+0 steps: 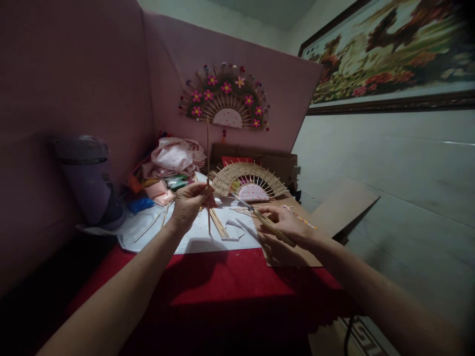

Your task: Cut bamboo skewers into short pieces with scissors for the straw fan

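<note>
Near the centre of the frame, the left hand (191, 200) is pinching a slim stick (208, 148) between thumb and fingertips, gripping it somewhat below its middle. The stick is standing nearly upright, its top end rising in front of the decorated fan (228, 118) in the upper middle and its lower end coming down over the white sheet (148, 237); whether that end is touching the sheet, I cannot tell.

Right of centre, the right hand (284, 222) is curling partly closed around a tool with pale handles (276, 231) and a narrow metal front — scissors or cutters, perhaps. How far its blades are parting is too small to make out.

The relation that matters is running between these two: the tool is slanting from lower right to upper left, its tip pointing toward the stick's side of the frame, while the stick's long axis is running straight up and down. The tip is lying to the right of the stick, near it but apart, at about the height of the left hand's grip. The left hand is the one on the stick; the right is sitting farther off.

Just right of the stick's lower end, a bundle of sticks (218, 223) is lying on the sheet. Behind the tool's tip, a woven fan (232, 180) is arching, with cardboard (293, 254) lying below the right hand.
</note>
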`<state>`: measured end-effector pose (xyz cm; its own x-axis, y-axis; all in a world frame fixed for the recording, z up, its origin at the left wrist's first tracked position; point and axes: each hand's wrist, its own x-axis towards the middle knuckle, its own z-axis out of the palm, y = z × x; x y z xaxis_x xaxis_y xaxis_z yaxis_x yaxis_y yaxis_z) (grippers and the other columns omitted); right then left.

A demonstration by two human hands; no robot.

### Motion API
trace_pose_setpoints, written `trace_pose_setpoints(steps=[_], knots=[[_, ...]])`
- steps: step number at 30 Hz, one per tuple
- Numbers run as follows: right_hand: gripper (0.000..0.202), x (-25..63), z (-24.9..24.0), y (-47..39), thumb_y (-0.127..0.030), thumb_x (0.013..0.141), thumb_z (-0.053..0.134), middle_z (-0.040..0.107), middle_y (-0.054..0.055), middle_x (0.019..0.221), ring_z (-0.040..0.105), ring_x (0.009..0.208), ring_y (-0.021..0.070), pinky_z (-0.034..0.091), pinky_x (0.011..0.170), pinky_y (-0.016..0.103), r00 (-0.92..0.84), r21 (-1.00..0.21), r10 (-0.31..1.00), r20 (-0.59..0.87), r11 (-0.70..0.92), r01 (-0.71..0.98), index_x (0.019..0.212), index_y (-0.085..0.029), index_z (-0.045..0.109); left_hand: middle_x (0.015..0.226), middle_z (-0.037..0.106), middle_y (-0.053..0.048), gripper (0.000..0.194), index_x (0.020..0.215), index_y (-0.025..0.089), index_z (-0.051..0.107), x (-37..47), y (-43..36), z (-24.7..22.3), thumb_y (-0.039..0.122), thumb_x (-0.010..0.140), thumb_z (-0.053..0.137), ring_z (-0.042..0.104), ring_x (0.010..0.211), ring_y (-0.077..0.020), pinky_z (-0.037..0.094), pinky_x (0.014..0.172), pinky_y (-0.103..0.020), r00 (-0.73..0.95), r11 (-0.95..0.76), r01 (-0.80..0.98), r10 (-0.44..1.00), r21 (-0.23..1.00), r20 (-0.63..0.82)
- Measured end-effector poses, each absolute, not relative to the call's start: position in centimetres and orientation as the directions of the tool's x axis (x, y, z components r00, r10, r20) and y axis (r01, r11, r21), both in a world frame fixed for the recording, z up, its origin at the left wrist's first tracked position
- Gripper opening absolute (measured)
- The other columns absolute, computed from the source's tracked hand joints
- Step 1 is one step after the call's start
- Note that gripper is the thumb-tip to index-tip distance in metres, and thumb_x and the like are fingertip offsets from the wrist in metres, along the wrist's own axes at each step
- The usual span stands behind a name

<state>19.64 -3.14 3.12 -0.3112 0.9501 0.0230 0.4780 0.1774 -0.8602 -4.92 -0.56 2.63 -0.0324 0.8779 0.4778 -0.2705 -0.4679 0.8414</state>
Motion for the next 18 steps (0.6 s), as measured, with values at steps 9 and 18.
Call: trace_pose_setpoints(steps=[9,18], knots=[[0.044,20.0,4.4,-6.4,-0.033,0.065,0.071,0.052,-0.003,0.071,0.047,0.06,0.0097,0.039,0.055,0.024,-0.348,-0.866,0.928,0.135,0.281,0.414,0.103,-0.018,0.055,0.055,0.063,-0.001,0.021,0.071,0.013,0.063,-5.1,-1.2,2.9,0.032,0.068,0.07,0.061,0.048,-0.0144,0.053,0.05,-0.027,0.001,-0.478,-0.285,0.867,0.831,0.499],[0.05,19.2,4.5,-7.7,-0.033,0.068,0.07,0.053,0.001,0.091,0.049,0.081,0.0157,0.041,0.073,0.028,-0.42,-0.784,0.896,0.144,0.362,0.504,0.112,-0.022,0.049,0.042,0.046,0.004,0.021,0.068,0.013,0.06,-4.7,-2.8,3.9,0.033,0.071,0.067,0.04,0.032,-0.0063,0.031,0.029,-0.017,0.226,-0.31,-0.327,0.892,0.893,0.393]])
